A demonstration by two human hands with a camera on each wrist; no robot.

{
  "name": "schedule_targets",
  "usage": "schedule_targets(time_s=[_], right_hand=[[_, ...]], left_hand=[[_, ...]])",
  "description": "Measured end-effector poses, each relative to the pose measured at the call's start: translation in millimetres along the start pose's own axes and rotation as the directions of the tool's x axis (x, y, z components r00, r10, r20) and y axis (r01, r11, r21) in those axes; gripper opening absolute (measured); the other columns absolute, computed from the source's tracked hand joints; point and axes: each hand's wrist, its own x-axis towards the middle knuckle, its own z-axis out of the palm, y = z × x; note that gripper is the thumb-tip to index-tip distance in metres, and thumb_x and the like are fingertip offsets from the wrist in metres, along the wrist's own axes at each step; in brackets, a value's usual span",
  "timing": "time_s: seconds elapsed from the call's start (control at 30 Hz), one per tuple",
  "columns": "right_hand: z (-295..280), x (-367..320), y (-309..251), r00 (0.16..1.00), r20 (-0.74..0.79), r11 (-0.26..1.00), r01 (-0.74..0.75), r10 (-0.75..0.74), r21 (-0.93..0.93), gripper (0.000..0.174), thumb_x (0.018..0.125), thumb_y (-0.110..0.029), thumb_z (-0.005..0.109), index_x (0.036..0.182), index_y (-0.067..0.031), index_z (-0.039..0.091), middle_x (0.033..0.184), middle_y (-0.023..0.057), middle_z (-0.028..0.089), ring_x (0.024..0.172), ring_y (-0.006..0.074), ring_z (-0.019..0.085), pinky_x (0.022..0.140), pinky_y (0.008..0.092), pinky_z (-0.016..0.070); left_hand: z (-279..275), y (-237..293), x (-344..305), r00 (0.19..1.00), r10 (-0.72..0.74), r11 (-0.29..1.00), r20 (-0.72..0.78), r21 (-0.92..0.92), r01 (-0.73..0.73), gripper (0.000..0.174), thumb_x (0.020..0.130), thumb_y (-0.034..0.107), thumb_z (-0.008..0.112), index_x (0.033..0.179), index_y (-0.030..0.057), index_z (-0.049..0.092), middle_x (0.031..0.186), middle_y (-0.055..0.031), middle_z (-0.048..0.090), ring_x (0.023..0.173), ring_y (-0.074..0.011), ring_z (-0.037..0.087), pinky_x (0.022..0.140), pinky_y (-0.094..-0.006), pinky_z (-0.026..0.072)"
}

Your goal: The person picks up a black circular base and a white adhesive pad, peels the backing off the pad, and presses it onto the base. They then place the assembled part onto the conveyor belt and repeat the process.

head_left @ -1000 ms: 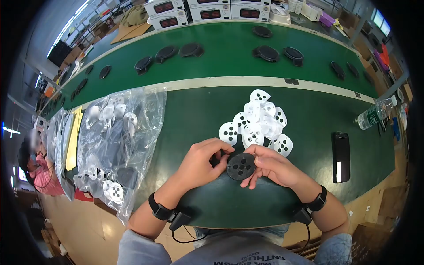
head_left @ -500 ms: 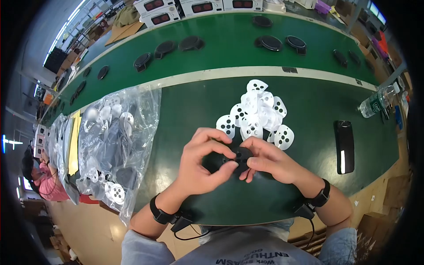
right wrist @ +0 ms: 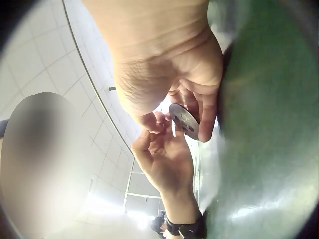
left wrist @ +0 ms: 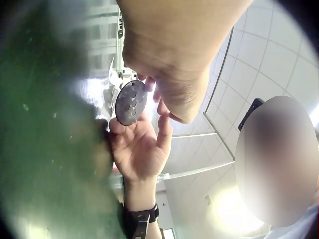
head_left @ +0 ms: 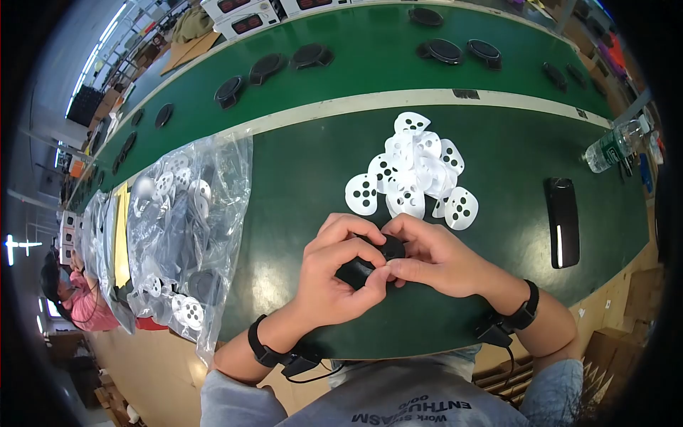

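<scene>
My right hand (head_left: 445, 260) grasps a round black disc (head_left: 393, 248) between thumb and fingers, above the green table (head_left: 299, 167). My left hand (head_left: 338, 277) curls in at its nine o'clock side; whether those fingertips pinch it, I cannot tell. In the left wrist view, the disc stands tilted, holed face toward the camera, its long axis running from one to seven o'clock. Holed white pieces (head_left: 427, 169) lie toward twelve o'clock.

Left hand (left wrist: 174, 82) looms at twelve, right hand (left wrist: 142, 152) at seven, and between them, toward ten o'clock, tilts a dark, holed disc (left wrist: 128, 108)!
</scene>
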Motion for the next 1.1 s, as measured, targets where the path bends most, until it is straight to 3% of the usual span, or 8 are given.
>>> schedule_targets(time_s=[0.23, 0.63, 1.1], right_hand=[[1.1, -1.1, -2.4, 1.0, 0.005, 1.0, 0.001, -0.001, 0.024, 0.033, 0.097, -0.019, 0.065, 0.118, 0.0004, 0.048, 0.093, 0.0048, 0.061, 0.076, 0.0083, 0.06, 0.066, 0.0237, 0.0493], [0.3, -1.9, -4.4, 1.0, 0.007, 0.999, -0.01, 0.011, -0.031, 0.034, 0.095, -0.019, 0.067, 0.118, 0.0004, 0.05, 0.098, 0.0066, 0.062, 0.077, 0.0077, 0.06, 0.066, 0.0237, 0.0488], [-0.1, -1.4, 0.5, 1.0, 0.002, 1.0, 0.005, -0.005, -0.007, 0.035, 0.094, -0.018, 0.066, 0.119, -0.0003, 0.049, 0.103, 0.0082, 0.061, 0.08, 0.0093, 0.06, 0.067, 0.024, 0.0483]], left_hand=[[-1.5, -0.5, 0.2, 1.0, 0.008, 0.999, -0.001, 0.042, -0.008, 0.004, 0.071, 0.006, 0.065, 0.073, 0.0041, 0.067, 0.1, -0.0091, 0.065, 0.093, -0.0245, 0.055, 0.077, -0.035, 0.043], [-1.3, -0.5, 0.6, 0.999, 0.01, 0.999, 0.031, 0.038, -0.012, 0.007, 0.065, 0.006, 0.066, 0.072, 0.005, 0.066, 0.1, -0.0089, 0.064, 0.093, -0.0242, 0.055, 0.076, -0.0341, 0.0431], [-1.2, 0.6, 2.8, 0.998, 0.056, 0.997, 0.026, 0.056, -0.057, 0.007, 0.065, 0.007, 0.066, 0.072, 0.0038, 0.066, 0.095, -0.0094, 0.063, 0.09, -0.0241, 0.056, 0.075, -0.0335, 0.045]])
